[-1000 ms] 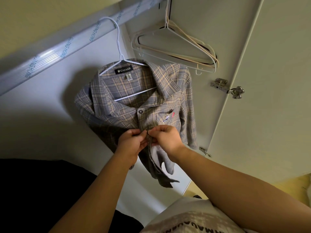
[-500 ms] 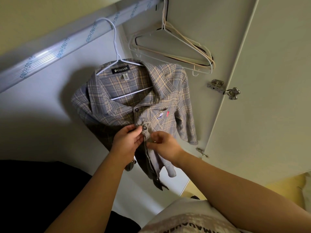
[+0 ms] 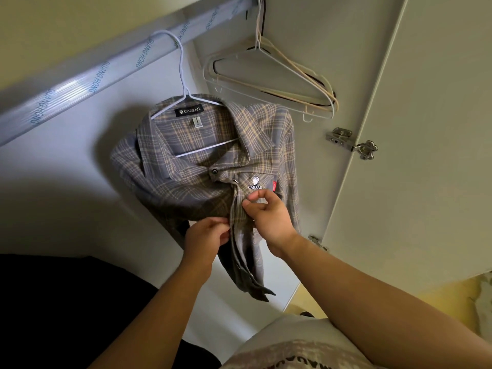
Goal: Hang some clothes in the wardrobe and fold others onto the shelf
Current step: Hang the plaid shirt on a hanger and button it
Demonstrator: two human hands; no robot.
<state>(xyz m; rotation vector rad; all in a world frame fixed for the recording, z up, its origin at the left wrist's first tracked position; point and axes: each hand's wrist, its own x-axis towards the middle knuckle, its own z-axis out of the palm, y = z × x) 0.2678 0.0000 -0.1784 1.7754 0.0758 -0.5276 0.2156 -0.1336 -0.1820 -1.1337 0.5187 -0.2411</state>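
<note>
A grey plaid shirt [image 3: 186, 187] with a CAESAR label hangs on a white hanger [image 3: 183, 83] from the wardrobe rail [image 3: 87, 78]. Its top button is fastened. My left hand [image 3: 205, 238] pinches the left edge of the shirt's front placket, lower down. My right hand [image 3: 266, 217] pinches the right front edge just under the chest logo, thumb and forefinger closed on the cloth. The shirt's lower front hangs open below my hands.
Several empty hangers [image 3: 279, 83], white, beige and dark, hang at the rail's right end. The open wardrobe door [image 3: 426, 155] with its metal hinge [image 3: 351, 142] stands on the right. A dark area fills the lower left. Yellow fabric [image 3: 474, 296] shows at lower right.
The second button has come free of my fingers and the placket below it hangs apart. My right hand rose toward the chest logo while my left hand slid lower on the front edge.
</note>
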